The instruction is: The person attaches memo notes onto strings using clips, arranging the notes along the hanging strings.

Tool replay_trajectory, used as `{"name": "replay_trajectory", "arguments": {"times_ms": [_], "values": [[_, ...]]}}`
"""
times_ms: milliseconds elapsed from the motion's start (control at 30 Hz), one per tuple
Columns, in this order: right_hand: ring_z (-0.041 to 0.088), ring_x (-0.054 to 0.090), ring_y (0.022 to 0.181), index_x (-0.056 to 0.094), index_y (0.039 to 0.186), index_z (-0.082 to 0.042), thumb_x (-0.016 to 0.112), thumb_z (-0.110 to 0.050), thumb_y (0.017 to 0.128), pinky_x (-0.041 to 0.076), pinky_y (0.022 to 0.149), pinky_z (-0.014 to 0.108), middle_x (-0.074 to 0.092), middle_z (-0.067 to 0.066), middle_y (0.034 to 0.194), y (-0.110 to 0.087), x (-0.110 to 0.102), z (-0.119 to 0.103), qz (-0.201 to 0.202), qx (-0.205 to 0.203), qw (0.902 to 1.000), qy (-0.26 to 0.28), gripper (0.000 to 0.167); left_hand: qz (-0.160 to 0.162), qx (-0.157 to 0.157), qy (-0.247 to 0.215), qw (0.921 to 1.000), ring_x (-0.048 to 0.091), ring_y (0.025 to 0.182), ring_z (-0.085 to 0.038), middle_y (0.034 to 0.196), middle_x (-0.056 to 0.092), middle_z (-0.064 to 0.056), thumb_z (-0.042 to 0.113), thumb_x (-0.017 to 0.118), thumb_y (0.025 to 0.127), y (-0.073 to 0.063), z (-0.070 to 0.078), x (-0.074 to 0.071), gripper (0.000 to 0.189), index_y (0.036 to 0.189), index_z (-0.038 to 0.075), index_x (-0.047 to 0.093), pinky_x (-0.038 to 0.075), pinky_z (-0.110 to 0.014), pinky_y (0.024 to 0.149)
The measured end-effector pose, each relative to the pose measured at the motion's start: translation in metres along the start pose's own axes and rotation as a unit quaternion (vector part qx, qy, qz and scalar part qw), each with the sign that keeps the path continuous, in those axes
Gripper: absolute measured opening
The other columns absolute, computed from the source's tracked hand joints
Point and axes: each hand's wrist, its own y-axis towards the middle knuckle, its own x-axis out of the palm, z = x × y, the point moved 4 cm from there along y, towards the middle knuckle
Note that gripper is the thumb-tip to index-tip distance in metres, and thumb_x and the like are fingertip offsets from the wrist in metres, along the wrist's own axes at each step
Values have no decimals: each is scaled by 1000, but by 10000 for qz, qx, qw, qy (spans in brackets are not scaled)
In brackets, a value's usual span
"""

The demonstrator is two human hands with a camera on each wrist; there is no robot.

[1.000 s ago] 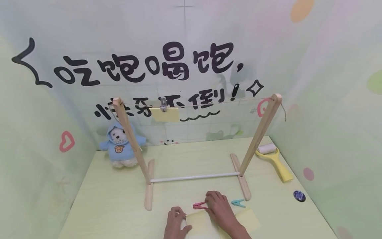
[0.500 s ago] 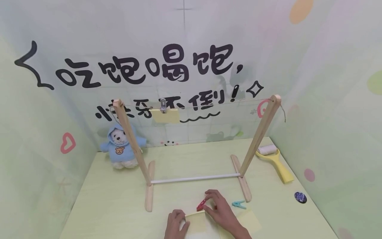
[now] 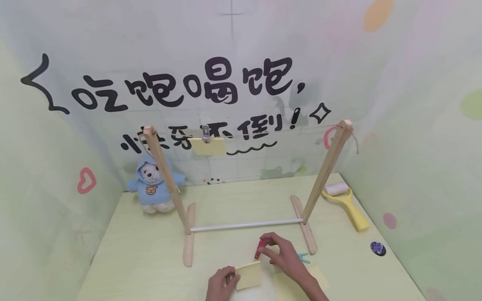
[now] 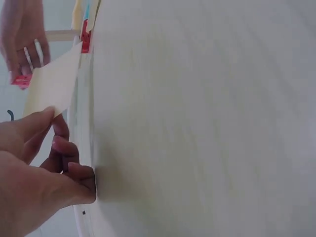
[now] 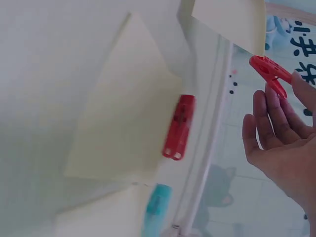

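Observation:
My left hand [image 3: 222, 283] pinches a pale yellow sticky note [image 3: 248, 276] by its left side, lifted off the table. The note's top edge looks bent. My right hand [image 3: 283, 256] pinches a red clothespin [image 3: 259, 249] between thumb and fingers, just above the note's upper right corner. In the right wrist view that clothespin [image 5: 269, 74] has its nose close to the corner of the held note [image 5: 234, 22]; whether they touch, I cannot tell. A second red clothespin [image 5: 179, 127] lies by a yellow note [image 5: 123, 113] on the table, mostly hidden behind my right hand in the head view.
A turquoise clothespin [image 3: 303, 257] lies right of my right hand. Beyond stands a wooden frame [image 3: 325, 179] with a string, where a metal clip [image 3: 205, 133] holds a yellow note [image 3: 208, 147]. A plush toy [image 3: 153, 188], a yellow lint roller [image 3: 352, 209] and a dark disc [image 3: 378, 248] sit around it.
My right hand has picked the red clothespin up from the table and raised it above the note. My left hand has lifted and tilted the note up.

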Motion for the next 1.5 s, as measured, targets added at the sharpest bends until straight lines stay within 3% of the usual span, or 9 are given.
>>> {"name": "replay_trajectory", "arguments": {"times_ms": [100, 233, 400, 500, 700, 833, 1000, 1133, 1500], "values": [[17, 74, 100, 71, 120, -2, 77, -7, 100, 64, 81, 37, 79, 9, 108, 10, -21, -30, 97, -853, 9960, -233, 21, 285, -334, -347, 9984, 53, 75, 0, 83, 67, 11, 28, 83, 98, 8, 33, -18, 21, 104, 8, 81, 45, -21, 63], [28, 70, 111, 70, 115, -2, 80, 7, 90, 58, 96, 32, 74, 12, 116, 31, -55, -81, 330, -2090, 9743, -772, 28, 318, -802, -699, 9938, 61, 86, -6, 97, 74, 0, 23, 78, 102, 37, 96, -53, 20, 113, 7, 80, 52, -21, 75], [33, 57, 128, 71, 109, -5, 82, 13, 86, 44, 110, 17, 60, 19, 131, 54, -96, -149, 452, -2780, 9535, -1077, 31, 800, -95, -1012, 9916, 63, 93, -6, 106, 74, -5, 19, 76, 105, 81, 165, -87, 19, 116, 4, 80, 53, -20, 87], [34, 55, 134, 73, 109, -5, 82, 14, 86, 39, 117, 16, 58, 18, 134, 64, -114, -186, 441, -2978, 9472, -1102, 32, 950, 297, -1185, 9880, 62, 91, -8, 104, 73, -7, 19, 75, 106, 101, 202, -103, 21, 117, 2, 80, 51, -20, 85], [40, 55, 138, 74, 107, 1, 81, 16, 87, 37, 123, 20, 57, 21, 131, 89, -143, -240, 617, -3212, 9364, -1274, 27, 1082, 521, -1508, 9813, 57, 82, -14, 93, 71, -9, 20, 77, 106, 130, 256, -123, 22, 119, 4, 83, 44, -22, 74], [41, 54, 138, 74, 107, 6, 81, 14, 88, 37, 122, 23, 56, 26, 131, 106, -157, -262, 727, -3218, 9347, -1321, 22, 1048, 508, -1732, 9780, 60, 84, -16, 97, 77, -10, 20, 77, 105, 141, 278, -131, 23, 121, 4, 83, 47, -21, 74], [37, 56, 138, 75, 107, 7, 84, 9, 89, 41, 119, 34, 56, 26, 129, 126, -167, -280, 807, -3175, 9334, -1467, 21, 1014, 665, -2137, 9694, 54, 67, -12, 72, 66, -1, 17, 74, 107, 151, 296, -140, 21, 117, 0, 83, 40, -20, 60], [35, 56, 137, 75, 107, 8, 83, 8, 90, 41, 120, 42, 56, 25, 130, 140, -171, -287, 815, -3115, 9342, -1534, 19, 885, 747, -2394, 9640, 48, 53, -8, 58, 58, 4, 14, 72, 108, 157, 303, -143, 22, 118, -3, 81, 37, -19, 53], [34, 57, 133, 75, 106, 10, 84, 8, 90, 40, 120, 45, 57, 26, 131, 160, -179, -295, 961, -3120, 9325, -1543, 18, 967, 738, -2552, 9592, 49, 44, -7, 53, 60, 5, 13, 72, 108, 163, 308, -143, 24, 122, -4, 80, 37, -17, 46]]}}
